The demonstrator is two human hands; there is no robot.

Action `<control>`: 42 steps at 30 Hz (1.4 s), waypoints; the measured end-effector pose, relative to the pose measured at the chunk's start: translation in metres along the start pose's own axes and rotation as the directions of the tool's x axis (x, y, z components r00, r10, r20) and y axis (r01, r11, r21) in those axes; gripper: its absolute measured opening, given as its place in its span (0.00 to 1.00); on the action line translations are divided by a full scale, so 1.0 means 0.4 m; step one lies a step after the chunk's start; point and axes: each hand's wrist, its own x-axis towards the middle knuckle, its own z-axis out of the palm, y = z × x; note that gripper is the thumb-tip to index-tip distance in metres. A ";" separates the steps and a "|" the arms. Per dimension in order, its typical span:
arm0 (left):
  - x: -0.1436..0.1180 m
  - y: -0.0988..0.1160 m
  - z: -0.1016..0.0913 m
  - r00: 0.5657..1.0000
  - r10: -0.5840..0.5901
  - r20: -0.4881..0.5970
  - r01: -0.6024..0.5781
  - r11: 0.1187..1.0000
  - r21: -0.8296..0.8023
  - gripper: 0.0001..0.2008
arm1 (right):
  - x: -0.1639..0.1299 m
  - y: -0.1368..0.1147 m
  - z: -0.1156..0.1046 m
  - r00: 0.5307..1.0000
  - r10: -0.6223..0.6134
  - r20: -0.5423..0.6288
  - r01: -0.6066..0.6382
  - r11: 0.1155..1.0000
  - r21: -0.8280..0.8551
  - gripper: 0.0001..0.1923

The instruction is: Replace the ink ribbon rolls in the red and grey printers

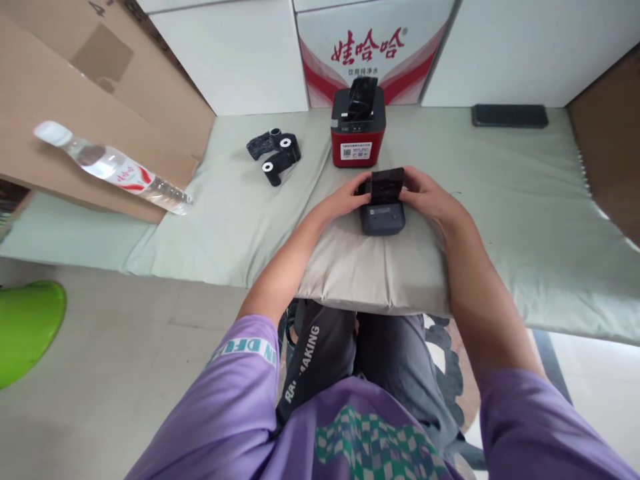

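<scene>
Near the front edge of the cloth-covered surface stands a small dark grey device [383, 221] that looks like a portable label printer. A glossy black flap or strip [387, 185] rises from its top; which of the two I cannot tell. My left hand [351, 197] holds the device's left side, thumb toward the front and fingers behind. From the right, my right hand [425, 191] grips it the same way, its fingertips at the black piece's edge. Beyond them stands a red and black printer-like box [357, 137] with a black strip [362, 99] sticking out of its top.
Several black rolls [283, 157] with white cores lie at left of the red box. A water bottle [123, 170] leans by a cardboard box [90, 87]. A dark flat object [510, 115] lies at the back right. White cartons [240, 53] line the rear.
</scene>
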 end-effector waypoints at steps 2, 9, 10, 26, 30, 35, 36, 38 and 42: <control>0.000 -0.011 0.008 0.998 0.033 -0.050 -0.031 0.999 0.033 0.34 | -0.006 0.011 -0.003 0.999 0.013 -0.051 -0.013 1.000 -0.010 0.19; 0.018 -0.024 0.006 0.891 -0.067 -0.449 0.050 0.998 -0.050 0.26 | -0.128 -0.007 0.056 0.980 0.178 -0.091 -0.192 0.965 -0.181 0.47; 0.019 -0.021 0.003 0.873 -0.105 -0.476 0.068 0.993 -0.093 0.26 | -0.147 -0.015 0.091 0.973 0.168 -0.157 -0.200 0.955 -0.217 0.52; 0.030 0.036 0.011 0.804 -0.274 -0.528 0.148 0.952 -0.269 0.15 | 0.106 -0.059 0.050 0.660 -0.101 -0.744 -0.275 0.890 -0.365 0.60; 0.021 0.029 0.005 0.814 -0.206 -0.543 0.141 0.977 -0.159 0.13 | 0.244 0.045 0.016 0.616 -0.132 -0.777 -0.236 0.910 -0.342 0.53; 0.004 0.020 -0.019 0.757 -0.093 -0.647 0.144 0.989 0.026 0.13 | 0.255 0.111 0.035 0.627 -0.023 -0.779 -0.378 0.865 -0.330 0.59; 0.001 0.019 -0.023 0.722 -0.086 -0.687 0.155 0.987 0.040 0.13 | 0.246 0.110 0.038 0.635 -0.016 -0.772 -0.379 0.865 -0.330 0.60; -0.004 0.018 -0.033 0.628 -0.074 -0.774 0.164 0.986 0.040 0.11 | 0.230 0.101 0.037 0.637 -0.049 -0.770 -0.336 0.881 -0.334 0.60; 0.009 0.025 -0.068 0.464 -0.113 -0.878 0.066 0.993 -0.093 0.04 | 0.243 0.082 0.043 0.556 -0.353 -0.753 0.014 0.909 -0.416 0.46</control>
